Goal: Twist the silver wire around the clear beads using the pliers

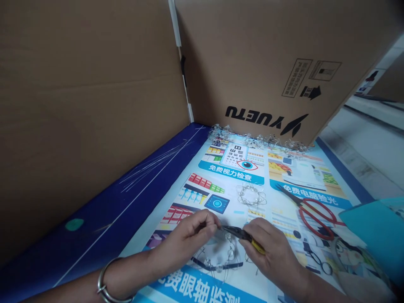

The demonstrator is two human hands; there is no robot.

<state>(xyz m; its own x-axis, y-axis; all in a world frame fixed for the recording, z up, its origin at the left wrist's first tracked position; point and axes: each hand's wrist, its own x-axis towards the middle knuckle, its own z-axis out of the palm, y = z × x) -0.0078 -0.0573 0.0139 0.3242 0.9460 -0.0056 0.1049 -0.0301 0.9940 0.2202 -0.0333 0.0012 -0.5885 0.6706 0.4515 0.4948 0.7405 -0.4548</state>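
My left hand (186, 240) pinches one end of a wire-and-clear-bead piece (221, 254) that lies on a printed poster (221, 176). My right hand (271, 252) grips pliers (241, 235) with dark jaws and yellow handles. The jaws point left and meet the wire right at my left fingertips. A silver bangle (105, 286) circles my left wrist. A finished ring of wire and beads (251, 195) lies on the poster just beyond both hands.
Red-handled scissors (312, 210) lie to the right. A row of wire-and-bead pieces (259, 141) lines the foot of a tall cardboard box (268, 63). Cardboard (78, 105) walls the left side. Thin wires (151, 166) lie on the blue border. A teal object (375, 227) sits at the right edge.
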